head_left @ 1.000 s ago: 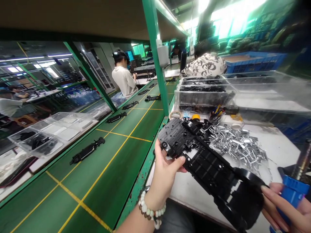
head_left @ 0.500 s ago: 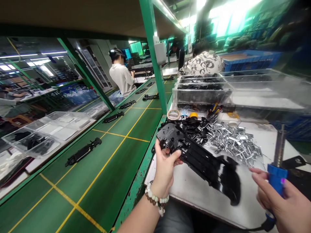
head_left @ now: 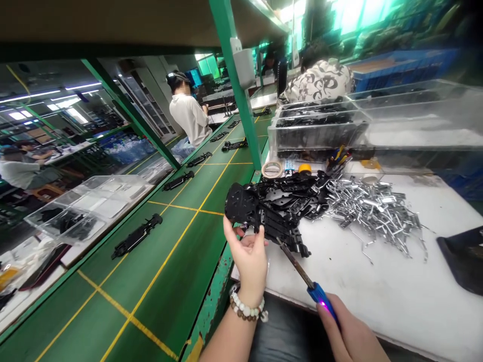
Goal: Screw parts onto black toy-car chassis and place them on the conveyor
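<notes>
Left hand (head_left: 251,264): yours, thumb and fingers gripping the long black moulded-plastic chassis piece (head_left: 273,221), lifted at the near edge of the white worktop (head_left: 324,266). Right hand (head_left: 352,332): yours, closed around the blue-handled tool with a slim metal shaft (head_left: 316,292), a purple light glowing on its handle. Tool tip: at the chassis piece's near side; contact cannot be told. Beyond: a heap of loose black plastic parts (head_left: 302,193), beside a heap of bent silver metal pieces (head_left: 377,208). Step in hand, apparently: working the tool on the chassis piece. Next move, as judged: calls for a steady left grip and careful tip placement, your fingers clear of the shaft.
</notes>
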